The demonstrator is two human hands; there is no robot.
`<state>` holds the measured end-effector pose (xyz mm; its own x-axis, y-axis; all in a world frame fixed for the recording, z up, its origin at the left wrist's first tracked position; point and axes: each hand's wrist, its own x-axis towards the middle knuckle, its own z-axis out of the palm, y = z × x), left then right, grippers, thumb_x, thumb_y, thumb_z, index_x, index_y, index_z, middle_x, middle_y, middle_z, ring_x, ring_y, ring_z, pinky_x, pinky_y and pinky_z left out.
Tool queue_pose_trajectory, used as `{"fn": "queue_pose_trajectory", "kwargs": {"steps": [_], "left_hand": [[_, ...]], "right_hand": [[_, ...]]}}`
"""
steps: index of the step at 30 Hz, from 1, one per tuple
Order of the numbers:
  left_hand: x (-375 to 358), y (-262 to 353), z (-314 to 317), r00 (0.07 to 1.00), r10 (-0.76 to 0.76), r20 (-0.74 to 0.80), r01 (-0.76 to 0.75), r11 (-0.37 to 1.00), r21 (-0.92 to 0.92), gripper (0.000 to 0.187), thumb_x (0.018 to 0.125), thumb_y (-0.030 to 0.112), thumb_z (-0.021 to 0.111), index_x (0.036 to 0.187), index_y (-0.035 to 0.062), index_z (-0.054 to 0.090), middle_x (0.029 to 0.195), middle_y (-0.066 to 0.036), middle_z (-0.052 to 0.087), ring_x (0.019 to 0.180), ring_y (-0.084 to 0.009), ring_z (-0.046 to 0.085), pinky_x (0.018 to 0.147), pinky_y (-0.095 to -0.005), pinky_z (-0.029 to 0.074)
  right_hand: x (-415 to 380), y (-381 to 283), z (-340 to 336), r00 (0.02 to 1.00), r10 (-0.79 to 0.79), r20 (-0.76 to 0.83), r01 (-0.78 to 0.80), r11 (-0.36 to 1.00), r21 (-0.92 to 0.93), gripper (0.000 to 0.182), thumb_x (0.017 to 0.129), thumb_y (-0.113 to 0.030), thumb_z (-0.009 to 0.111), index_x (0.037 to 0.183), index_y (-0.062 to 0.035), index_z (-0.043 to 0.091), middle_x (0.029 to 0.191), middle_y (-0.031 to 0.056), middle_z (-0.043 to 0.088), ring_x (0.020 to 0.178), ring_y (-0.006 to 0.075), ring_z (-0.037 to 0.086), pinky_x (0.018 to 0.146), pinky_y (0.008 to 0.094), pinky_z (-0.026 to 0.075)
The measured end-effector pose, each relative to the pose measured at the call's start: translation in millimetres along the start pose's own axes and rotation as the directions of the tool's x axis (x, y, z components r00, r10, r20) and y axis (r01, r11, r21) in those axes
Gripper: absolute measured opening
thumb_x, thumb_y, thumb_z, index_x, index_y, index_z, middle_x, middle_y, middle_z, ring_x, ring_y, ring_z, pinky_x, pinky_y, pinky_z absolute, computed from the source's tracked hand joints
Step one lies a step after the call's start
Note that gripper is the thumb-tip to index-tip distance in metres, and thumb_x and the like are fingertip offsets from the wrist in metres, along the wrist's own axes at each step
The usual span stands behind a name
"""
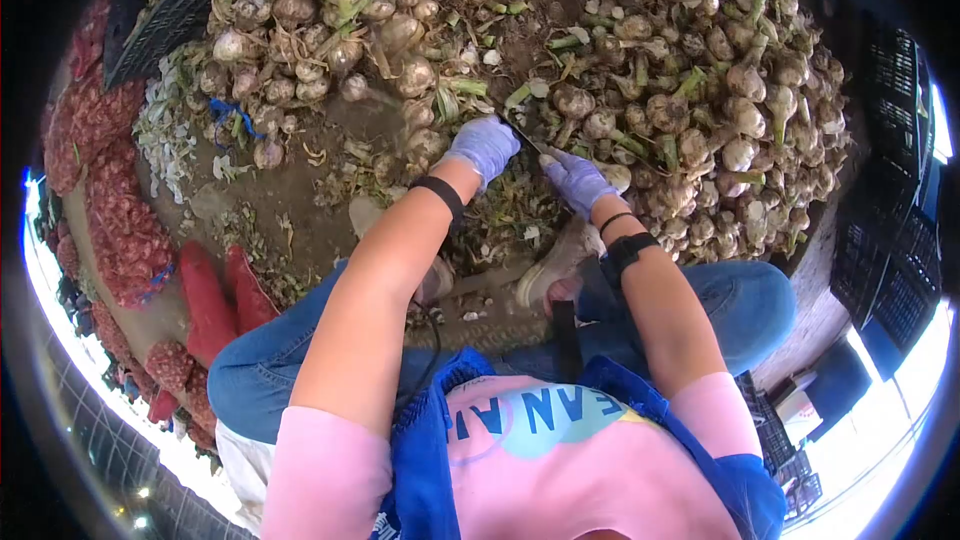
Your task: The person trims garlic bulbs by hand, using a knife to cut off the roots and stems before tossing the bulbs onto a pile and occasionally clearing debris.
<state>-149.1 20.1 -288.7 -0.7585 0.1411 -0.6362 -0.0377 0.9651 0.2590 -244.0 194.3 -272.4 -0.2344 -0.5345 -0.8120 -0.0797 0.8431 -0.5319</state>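
Both hands wear thin purple gloves and are close together between two heaps of garlic. My right hand (578, 182) is closed around the handle of a knife (531, 139), whose narrow blade points up and left toward my other hand. My left hand (485, 152) has its fingers curled in beside the blade tip; whatever they hold is hidden. Garlic bulbs with cut stems form the right heap (745, 120), right beside my right hand. Ahead and to the left lies the other garlic heap (300, 30). Below my hands, stem and leaf trimmings (510, 205) cover the ground.
Red mesh sacks (120, 205) filled with bulbs line the left side. A dark crate (160, 20) stands at upper left, and black crates (890, 230) are stacked at right. Blue twine (232, 115) lies near the left heap. My bent legs flank the trimmings.
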Motion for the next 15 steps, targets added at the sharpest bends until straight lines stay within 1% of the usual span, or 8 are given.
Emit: {"fn": "queue_pose_trajectory", "kwargs": {"steps": [3, 6, 7, 8, 11, 12, 13, 15], "left_hand": [[-2.7, -1.3, 8.0, 0.995, -0.044, -0.09, 0.041, 0.998, -0.04, 0.021, 0.079, 0.01, 0.059, 0.095, 0.0173, 0.07, 0.096, -0.005, 0.066, 0.096, -0.0271, 0.062, 0.08, -0.0368, 0.053], [-6.7, 7.8, 13.5, 0.982, -0.096, -0.16, 0.092, 0.995, -0.034, 0.018, 0.079, 0.011, 0.06, 0.092, 0.0167, 0.07, 0.093, -0.005, 0.066, 0.097, -0.0256, 0.061, 0.08, -0.0361, 0.053], [-3.6, 7.9, 10.9, 0.983, -0.114, -0.147, 0.112, 0.994, -0.022, 0.019, 0.08, 0.011, 0.059, 0.093, 0.0174, 0.07, 0.095, -0.003, 0.066, 0.098, -0.0244, 0.061, 0.081, -0.0352, 0.053], [-1.5, 10.0, 10.8, 0.983, -0.13, -0.128, 0.129, 0.992, -0.014, 0.019, 0.081, 0.011, 0.059, 0.094, 0.0182, 0.071, 0.097, -0.002, 0.067, 0.098, -0.0231, 0.061, 0.081, -0.0344, 0.053], [-8.5, 16.2, 18.5, 0.983, -0.153, -0.103, 0.151, 0.988, -0.023, 0.021, 0.082, 0.011, 0.059, 0.097, 0.019, 0.071, 0.101, 0.0, 0.067, 0.103, -0.0216, 0.06, 0.083, -0.0338, 0.053], [-9.5, 13.3, 15.3, 0.983, -0.156, -0.092, 0.155, 0.988, -0.02, 0.021, 0.082, 0.011, 0.059, 0.097, 0.0189, 0.071, 0.102, 0.0, 0.067, 0.103, -0.0217, 0.06, 0.083, -0.0343, 0.053], [-6.4, 10.0, 12.9, 0.984, -0.158, -0.085, 0.157, 0.987, -0.019, 0.021, 0.082, 0.011, 0.059, 0.098, 0.0188, 0.071, 0.102, 0.0, 0.066, 0.104, -0.0219, 0.06, 0.084, -0.0348, 0.053], [-5.3, 5.9, 21.3, 0.97, -0.205, -0.132, 0.194, 0.977, -0.09, 0.017, 0.082, 0.011, 0.06, 0.096, 0.0145, 0.069, 0.106, -0.003, 0.066, 0.105, -0.0235, 0.059, 0.084, -0.0357, 0.052]], "right_hand": [[-4.0, -0.1, 14.4, 0.997, 0.02, -0.077, -0.028, 0.994, -0.103, 0.056, 0.096, -0.045, 0.046, 0.137, -0.0064, 0.045, 0.13, 0.023, 0.054, 0.122, 0.038, 0.049, 0.102, 0.0401, 0.039], [-7.2, 0.2, 17.8, 0.997, 0.038, -0.07, -0.043, 0.996, -0.084, 0.056, 0.096, -0.046, 0.045, 0.136, -0.0068, 0.046, 0.127, 0.0226, 0.056, 0.12, 0.0387, 0.05, 0.101, 0.0407, 0.04], [-5.4, 1.3, 16.2, 0.996, 0.045, -0.074, -0.052, 0.994, -0.092, 0.056, 0.096, -0.046, 0.044, 0.136, -0.0069, 0.047, 0.127, 0.0227, 0.056, 0.12, 0.0388, 0.05, 0.101, 0.0408, 0.04], [-0.3, 4.8, 14.8, 0.996, -0.02, -0.083, 0.009, 0.99, -0.139, 0.055, 0.096, -0.046, 0.044, 0.135, -0.0071, 0.048, 0.125, 0.0235, 0.057, 0.118, 0.0396, 0.051, 0.099, 0.0415, 0.041], [-2.6, 8.8, 22.7, 0.994, -0.032, -0.101, 0.025, 0.997, -0.07, 0.054, 0.096, -0.045, 0.044, 0.134, -0.007, 0.049, 0.123, 0.0243, 0.057, 0.116, 0.0402, 0.052, 0.098, 0.0422, 0.041], [-3.9, 18.7, 30.2, 0.989, -0.105, -0.103, 0.093, 0.989, -0.113, 0.052, 0.097, -0.043, 0.043, 0.133, -0.0066, 0.05, 0.122, 0.025, 0.057, 0.115, 0.0406, 0.053, 0.097, 0.043, 0.042], [-17.4, 12.8, 31.1, 0.989, -0.046, -0.137, 0.034, 0.995, -0.094, 0.05, 0.096, -0.042, 0.044, 0.131, -0.007, 0.052, 0.121, 0.0264, 0.057, 0.115, 0.0405, 0.053, 0.097, 0.0436, 0.042], [-21.6, 20.4, 33.5, 0.984, -0.03, -0.173, 0.017, 0.997, -0.072, 0.049, 0.096, -0.042, 0.044, 0.131, -0.0091, 0.052, 0.12, 0.0274, 0.057, 0.115, 0.0403, 0.053, 0.097, 0.0437, 0.042]]}}
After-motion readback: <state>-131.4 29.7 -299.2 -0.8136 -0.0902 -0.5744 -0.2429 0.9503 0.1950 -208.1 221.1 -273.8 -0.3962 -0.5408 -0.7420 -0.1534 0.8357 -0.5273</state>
